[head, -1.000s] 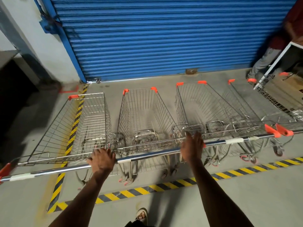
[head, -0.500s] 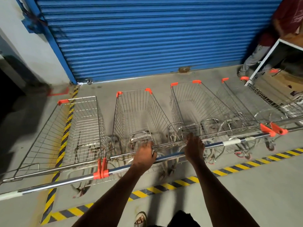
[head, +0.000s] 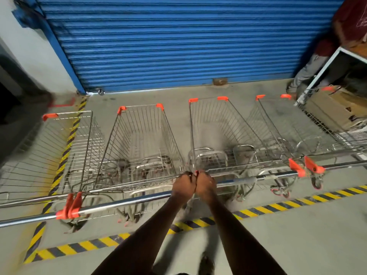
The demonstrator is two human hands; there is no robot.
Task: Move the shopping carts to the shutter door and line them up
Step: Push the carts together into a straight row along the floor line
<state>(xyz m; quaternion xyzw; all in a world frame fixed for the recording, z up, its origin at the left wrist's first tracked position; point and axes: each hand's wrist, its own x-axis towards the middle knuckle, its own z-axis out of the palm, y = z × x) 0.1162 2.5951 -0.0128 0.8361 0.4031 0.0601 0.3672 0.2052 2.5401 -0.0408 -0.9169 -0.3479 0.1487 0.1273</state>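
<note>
Both hands have slid together along the handle bar (head: 127, 201) since a second ago, when they gripped it well apart; now the left hand (head: 183, 185) and right hand (head: 205, 184) touch side by side near the bar's middle, fingers curled over the chrome tube and holding it.

Left to right across the floor (head: 297, 235): a dark opening at the left edge, then a white wall (head: 25, 48) and the blue frame of the shutter (head: 168, 42), which is down to the floor. Four carts stand in a row before it, noses toward the door with a strip of bare concrete between. First cart (head: 65, 147) sits over the yellow-black tape (head: 67, 139) at the floor's left side; second cart (head: 141, 139) is just beside it; third cart (head: 218, 133) is straight ahead of the hands; fourth cart (head: 278, 126) is just beside that one. Orange corner caps mark each basket's front — orange clips (head: 69, 205) join the bars at the rear, another pair (head: 305, 167) to the right.

Beyond the fourth cart, near the right edge, a cardboard box (head: 333, 108) lies in a wire cart, and a person (head: 317, 62) stands by the shutter's right end. More striped tape (head: 198, 223) runs under the forearms.
</note>
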